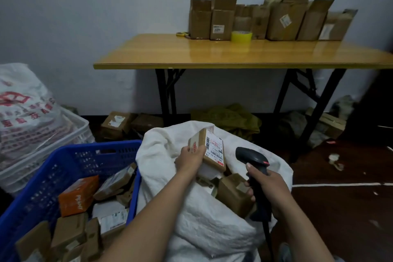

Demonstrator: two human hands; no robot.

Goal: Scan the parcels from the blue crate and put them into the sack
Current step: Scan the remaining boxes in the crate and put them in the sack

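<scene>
The left hand (190,160) grips a small parcel (212,151) above the open sack (161,155), right of the blue crate (85,149). Its label faces right, long axis running near to far. Just right, the right hand (271,189) clasps the scanner (253,157), nose aimed at that label.

The parcel (198,139) is matt brown cardboard with a smooth white paper label (214,150). The sack (202,225) looks like coarse woven white fabric, creased. The crate (70,155) is perforated blue plastic, faintly shiny. The scanner (252,156) is dark matt plastic. The tabletop (191,53) is glossy yellow wood-look, mirroring dull cardboard boxes (285,21) and a shiny yellow tape roll (241,37). Its legs (167,95) look like black metal.
</scene>
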